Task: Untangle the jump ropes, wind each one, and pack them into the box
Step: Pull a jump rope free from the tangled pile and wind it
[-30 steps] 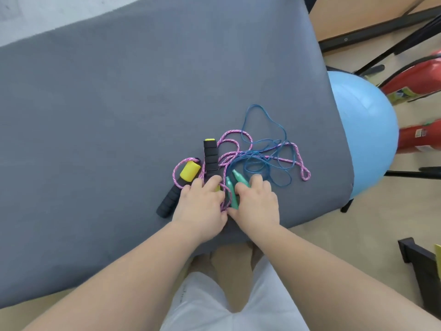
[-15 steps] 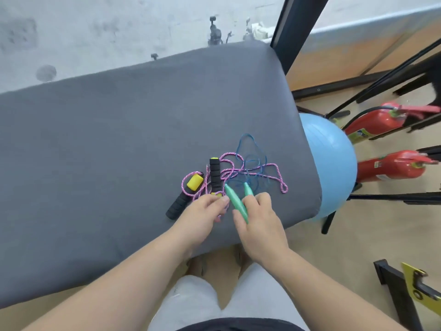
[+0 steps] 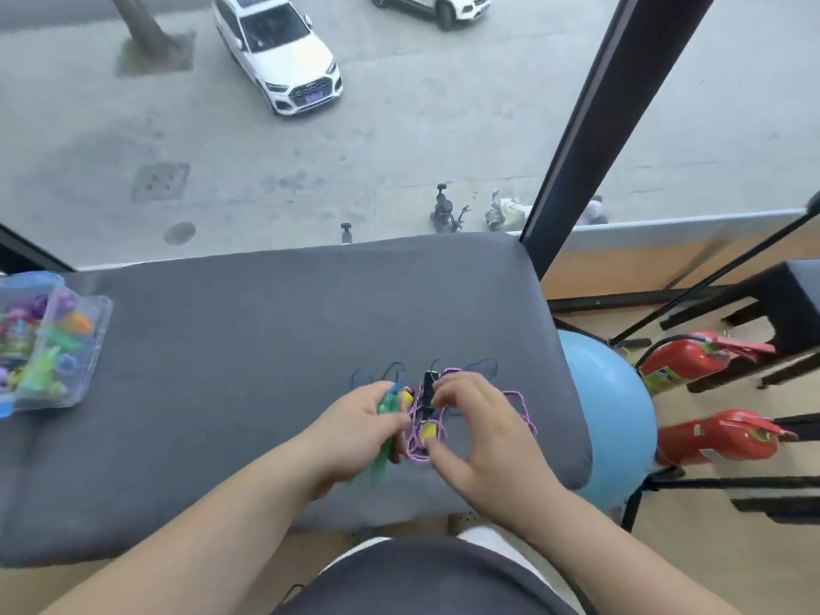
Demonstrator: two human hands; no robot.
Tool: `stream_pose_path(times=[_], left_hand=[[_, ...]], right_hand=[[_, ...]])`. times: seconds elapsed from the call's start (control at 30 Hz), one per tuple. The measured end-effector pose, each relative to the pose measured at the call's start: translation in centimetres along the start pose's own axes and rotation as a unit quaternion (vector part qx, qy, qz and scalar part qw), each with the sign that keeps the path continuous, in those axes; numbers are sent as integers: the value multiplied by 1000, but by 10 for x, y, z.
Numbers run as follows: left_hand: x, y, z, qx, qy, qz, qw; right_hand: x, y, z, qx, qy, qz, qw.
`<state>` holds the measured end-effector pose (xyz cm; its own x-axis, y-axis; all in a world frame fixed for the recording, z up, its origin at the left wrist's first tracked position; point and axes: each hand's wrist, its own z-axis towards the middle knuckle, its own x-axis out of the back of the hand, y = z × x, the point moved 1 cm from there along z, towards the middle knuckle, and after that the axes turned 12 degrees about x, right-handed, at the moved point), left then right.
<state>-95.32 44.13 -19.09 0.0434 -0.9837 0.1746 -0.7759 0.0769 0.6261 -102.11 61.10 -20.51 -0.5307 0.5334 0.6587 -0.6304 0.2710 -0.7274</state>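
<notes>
Two tangled jump ropes lie near the front right of the grey padded bench point(image 3: 248, 348). My left hand point(image 3: 359, 426) grips the green handles point(image 3: 386, 437) of the thin blue rope point(image 3: 390, 370), whose loops trail behind my hands. The pink braided rope point(image 3: 526, 408) coils between my hands around its black-and-yellow handles point(image 3: 428, 401). My right hand point(image 3: 481, 430) hovers over this tangle with curled fingers and thumb spread; its fingertips sit at the handle and cord, and a grip is not clear.
A clear plastic box point(image 3: 49, 348) holding colourful items sits at the bench's far left. A blue exercise ball point(image 3: 612, 419) and two red fire extinguishers point(image 3: 710, 437) stand right of the bench. A window lies behind the bench.
The view tilted up, showing the box and window. The green handles passed from under my right hand into my left hand's grip. My right hand moved onto the pink rope tangle.
</notes>
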Motion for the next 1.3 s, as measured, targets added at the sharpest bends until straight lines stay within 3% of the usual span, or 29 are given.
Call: stream_pose_path(times=[0.2, 0.3, 0.43, 0.63, 0.7, 0.77, 0.83, 0.9, 0.93, 1.0, 1.13, 1.3], left_hand=[[17, 29, -47, -45, -28, 184, 982], [23, 35, -59, -83, 31, 162, 983], [26, 17, -66, -101, 85, 112, 985], [18, 4, -66, -167, 187, 104, 962], [12, 5, -64, -164, 188, 34, 968], [5, 9, -65, -140, 134, -140, 971], [7, 15, -65, -86, 64, -360, 927], [12, 19, -64, -43, 7, -498, 866], [13, 21, -63, -27, -2, -523, 852], [10, 24, -61, -19, -1, -516, 856], [7, 28, -58, -55, 35, -482, 874], [9, 30, -56, -89, 54, -507, 856]], right_hand=[[19, -15, 30, 79, -144, 26, 986], [30, -23, 33, 9, -156, 104, 982], [42, -34, 31, -6, -133, 191, 972], [39, -46, 28, -4, -74, 212, 974], [35, -47, 26, -1, -68, 207, 976], [32, -49, 23, 1, -78, 197, 977], [29, -53, 22, 9, -101, 151, 983], [23, -59, 19, 25, -140, 86, 986], [20, -63, 17, 34, -153, 62, 986], [13, -73, 15, 54, -160, 21, 985], [11, -78, 16, 74, -151, -8, 986], [15, -77, 20, 64, -159, -18, 985]])
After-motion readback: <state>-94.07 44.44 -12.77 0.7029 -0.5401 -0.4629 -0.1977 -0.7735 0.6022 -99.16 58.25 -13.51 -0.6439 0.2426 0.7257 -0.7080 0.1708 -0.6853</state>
